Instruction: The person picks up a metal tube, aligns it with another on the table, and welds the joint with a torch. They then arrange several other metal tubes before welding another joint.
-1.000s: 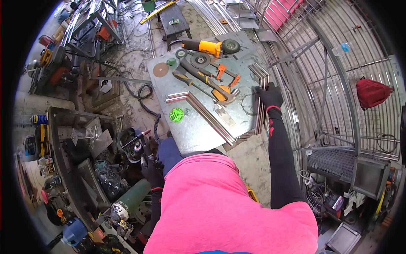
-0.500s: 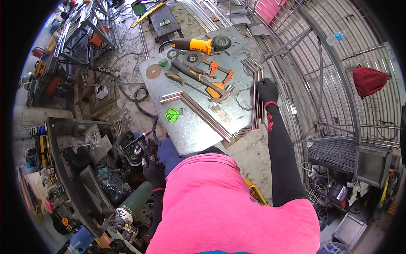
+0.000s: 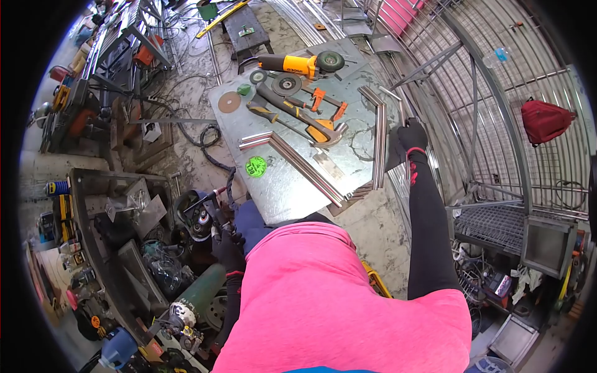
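My right hand [image 3: 411,134], in a black glove, is closed on a bent metal tube [image 3: 402,107] at the table's right edge. Several matching bent tubes [image 3: 380,140] lie side by side just left of it. Another group of bent tubes [image 3: 292,163] rests nearer the table's middle. Low on the left, my gloved left hand [image 3: 225,241] is wrapped round a black torch-like tool [image 3: 214,202], beside a dark cable [image 3: 217,165]; its fingers are partly hidden.
On the metal table [image 3: 273,193] lie an angle grinder [image 3: 298,64], a hammer [image 3: 283,105], an orange clamp [image 3: 320,99], discs [image 3: 229,102] and a green round sticker [image 3: 255,166]. A gas cylinder [image 3: 208,289] stands at lower left. Metal grating [image 3: 491,118] rises on the right.
My right hand has moved right, off the group of tubes, taking one bent tube away from the others. My left hand stays low on the left with the tool.
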The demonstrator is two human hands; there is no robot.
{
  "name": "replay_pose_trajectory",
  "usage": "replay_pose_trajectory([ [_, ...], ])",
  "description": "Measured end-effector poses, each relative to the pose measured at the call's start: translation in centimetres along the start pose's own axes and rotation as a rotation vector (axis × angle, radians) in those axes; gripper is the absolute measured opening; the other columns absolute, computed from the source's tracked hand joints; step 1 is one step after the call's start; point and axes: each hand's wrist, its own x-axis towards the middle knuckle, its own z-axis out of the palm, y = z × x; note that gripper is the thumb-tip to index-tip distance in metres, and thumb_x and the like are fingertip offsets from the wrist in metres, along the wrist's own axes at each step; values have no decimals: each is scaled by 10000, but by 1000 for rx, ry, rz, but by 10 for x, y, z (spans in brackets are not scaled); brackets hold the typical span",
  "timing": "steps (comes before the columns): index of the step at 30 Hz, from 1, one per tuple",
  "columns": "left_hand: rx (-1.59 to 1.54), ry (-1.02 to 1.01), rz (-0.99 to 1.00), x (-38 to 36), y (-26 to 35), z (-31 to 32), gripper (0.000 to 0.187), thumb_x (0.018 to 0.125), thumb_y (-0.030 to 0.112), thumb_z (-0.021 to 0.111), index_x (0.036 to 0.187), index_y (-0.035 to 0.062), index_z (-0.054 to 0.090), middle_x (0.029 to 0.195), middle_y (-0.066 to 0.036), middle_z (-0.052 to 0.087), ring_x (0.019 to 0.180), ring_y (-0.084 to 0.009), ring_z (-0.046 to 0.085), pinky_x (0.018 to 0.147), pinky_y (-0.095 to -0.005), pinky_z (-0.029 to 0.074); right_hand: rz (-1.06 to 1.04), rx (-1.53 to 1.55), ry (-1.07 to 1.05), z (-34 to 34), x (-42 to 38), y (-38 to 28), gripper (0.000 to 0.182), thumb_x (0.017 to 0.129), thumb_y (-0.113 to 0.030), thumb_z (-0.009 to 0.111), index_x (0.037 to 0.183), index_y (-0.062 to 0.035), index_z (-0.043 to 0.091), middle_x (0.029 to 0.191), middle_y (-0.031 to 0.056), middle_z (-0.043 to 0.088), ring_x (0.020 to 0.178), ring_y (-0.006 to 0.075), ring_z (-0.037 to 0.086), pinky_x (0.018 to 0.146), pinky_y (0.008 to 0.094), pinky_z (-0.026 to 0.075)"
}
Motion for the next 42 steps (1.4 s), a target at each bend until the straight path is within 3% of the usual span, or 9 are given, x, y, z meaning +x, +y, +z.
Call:
replay_pose_trajectory([
  [7,-124,-13,-21,6,-7,-9,350,1039,169,677,1370,92,595,955,-24,665,711,-120,640,585,-286,532,-136,239,218,-50,-46,-58,361,878,-207,779,1202,-49,758,894,116,756,765,237,741,752,392,580],
  [12,-112,-3,44,7,-7,0,227,1046,154,677,1253,83,619,884,19,628,652,-75,582,559,-276,511,-456,455,-121,-48,-175,-193,324,921,-255,795,1201,-96,757,981,121,737,856,288,749,735,405,590],
  [14,-90,18,38,3,-4,3,221,1045,144,670,1251,83,622,892,17,636,650,-75,580,568,-273,514,-784,521,19,-17,-207,-227,370,873,-245,805,1195,-72,742,983,149,730,841,343,738,710,463,588],
  [21,-149,85,25,-1,-10,-2,311,1030,111,673,1333,69,617,913,-3,654,653,-93,584,581,-279,527,-757,240,-249,23,-245,-242,468,859,-317,771,1264,-86,727,972,148,695,842,359,720,732,473,588],
  [25,-103,70,-17,10,-20,-19,379,1020,111,692,1383,59,599,959,-35,693,657,-106,616,562,-295,547,-775,39,-111,5,-231,-260,805,831,-495,834,1465,-57,600,1235,211,649,1057,383,690,860,521,554],
  [28,-77,95,29,11,-24,-18,410,1015,116,703,1404,54,592,989,-50,713,660,-112,632,557,-306,560,-794,58,-4,20,-213,-279,837,798,-503,865,1446,-44,605,1217,207,664,1052,390,693,904,528,541],
  [31,-116,72,47,12,-25,-16,410,1011,108,701,1403,52,593,969,-44,715,651,-112,626,555,-303,559,-734,14,-252,35,-194,-294,730,787,-504,876,1310,-43,660,1140,193,692,1035,381,705,882,506,555],
  [34,-147,90,13,7,-20,-12,411,1006,100,699,1401,54,596,969,-47,717,649,-108,623,546,-296,553,-723,108,-214,41,-188,-296,542,778,-495,884,1042,-67,682,999,160,705,945,357,720,822,478,576],
  [42,-171,95,67,6,-23,-10,391,993,91,709,1374,57,627,941,-32,690,641,-93,610,527,-281,543,-743,133,-220,43,-185,-293,515,772,-454,886,1032,-61,676,986,157,698,930,366,719,808,494,575],
])
